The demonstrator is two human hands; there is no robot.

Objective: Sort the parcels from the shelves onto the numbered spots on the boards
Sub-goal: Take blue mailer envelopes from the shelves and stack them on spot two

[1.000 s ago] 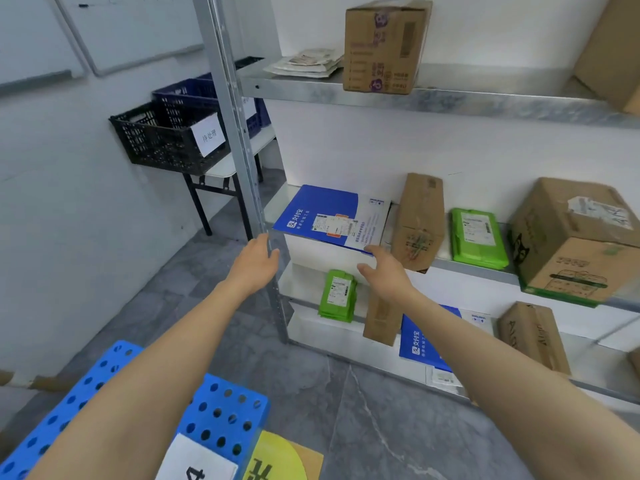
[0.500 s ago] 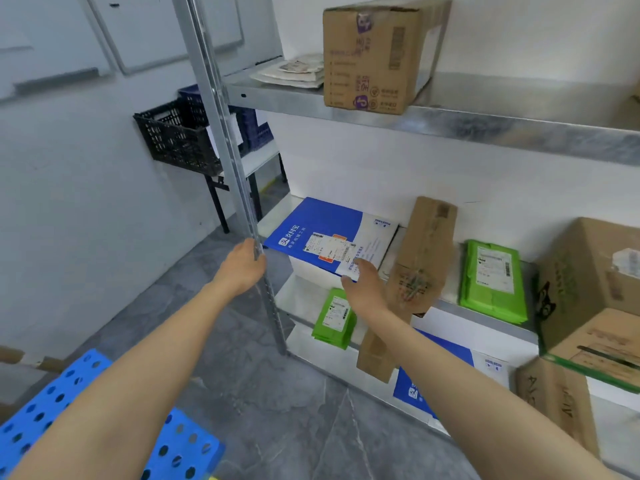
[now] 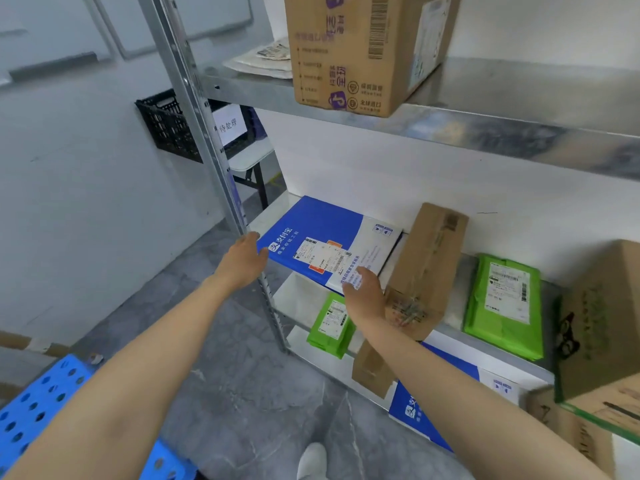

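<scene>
Middle shelf (image 3: 455, 306): blue parcel (image 3: 322, 233) lies flat at its left end, front edge overhanging. A tall brown box (image 3: 426, 265) stands tilted just beside it. We note the right hand (image 3: 365, 296) pinching the parcel's front edge and the left hand (image 3: 242, 261) straight-fingered at its left corner, not gripping. Risk: a one-sided pull swings the parcel into the box and topples it.

On your middle shelf (image 3: 457, 301) a blue-and-white parcel (image 3: 322, 230) overhangs the front left corner, a brown box (image 3: 426, 265) beside it, then a green parcel (image 3: 502, 306). The top shelf (image 3: 502, 133) holds a carton (image 3: 367, 53) and what may be flat packets (image 3: 263, 62).
</scene>
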